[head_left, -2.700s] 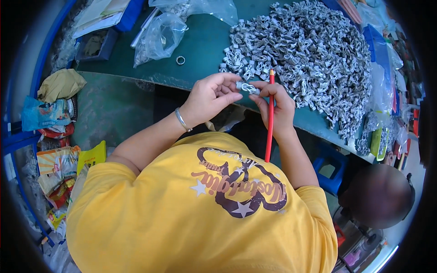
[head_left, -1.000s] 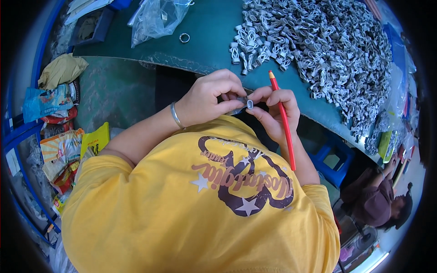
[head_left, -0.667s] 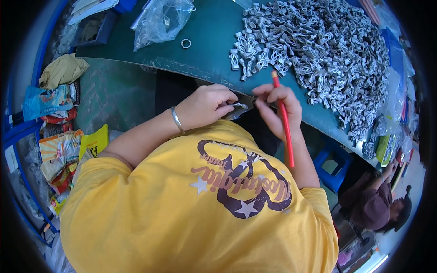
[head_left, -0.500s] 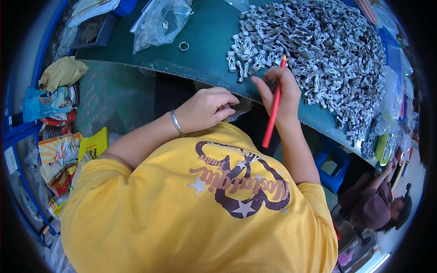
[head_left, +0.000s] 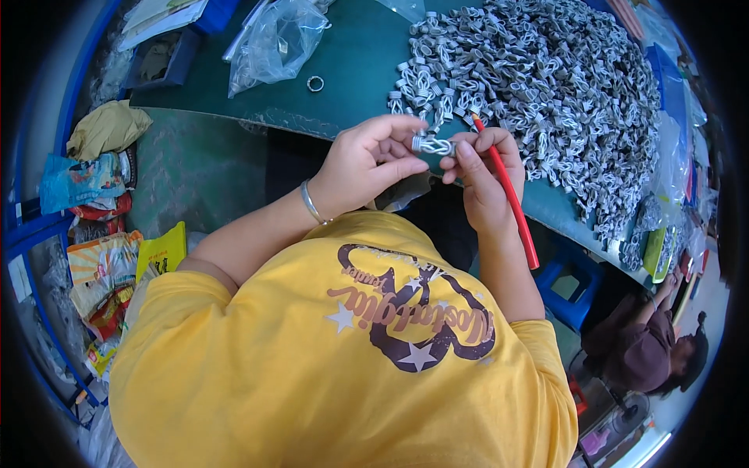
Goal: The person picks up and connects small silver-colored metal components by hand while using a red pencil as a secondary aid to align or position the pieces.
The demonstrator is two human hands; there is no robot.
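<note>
Pile of gray fittings (head_left: 546, 93) spreads over a green table (head_left: 359, 78). Just nearside of the pile, the right hand (head_left: 491, 175) pinches one looped fitting (head_left: 435, 147), a red pencil (head_left: 512, 203) slanting across that hand; the left hand (head_left: 370, 160) has thumb and forefinger apart at the other end, contact unclear. Left of the pile lie a ring (head_left: 315, 90) and clear bag (head_left: 277, 51).

Beyond the fingers (head_left: 404, 166) to the left lie a clear plastic bag (head_left: 273, 48) and a blue-grey bin (head_left: 179, 64); well left, a tan bundle (head_left: 108, 131) and bright packets (head_left: 161, 250); right and lower, a blue stool (head_left: 579, 313).
</note>
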